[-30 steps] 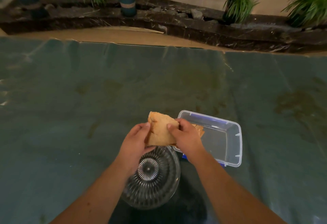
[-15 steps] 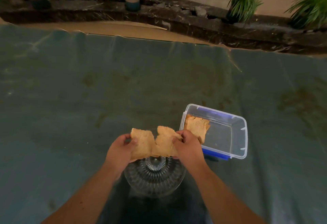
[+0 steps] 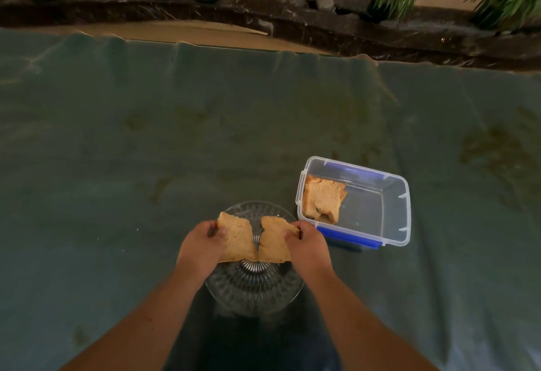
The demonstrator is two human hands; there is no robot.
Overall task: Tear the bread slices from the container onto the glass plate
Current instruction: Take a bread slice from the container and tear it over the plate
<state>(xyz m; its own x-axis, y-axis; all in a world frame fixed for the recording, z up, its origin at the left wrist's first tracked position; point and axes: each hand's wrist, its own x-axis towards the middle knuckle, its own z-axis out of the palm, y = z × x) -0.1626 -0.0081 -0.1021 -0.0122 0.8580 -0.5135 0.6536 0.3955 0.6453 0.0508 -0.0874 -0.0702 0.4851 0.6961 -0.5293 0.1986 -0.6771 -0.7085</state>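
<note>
Head view: left hand (image 3: 202, 246) & right hand (image 3: 307, 246) each w/ grip clamped on one half of a bread slice (image 3: 254, 239), held just above the glass plate (image 3: 254, 291) near the worktop's (image 3: 117, 165) front edge. Slice split from its far edge, halves apparently joined only at near edge; long axis left-right. Plate looks bare, more bread (image 3: 322, 199) waits in the clear container (image 3: 401, 215) to the right: early stage.
</note>
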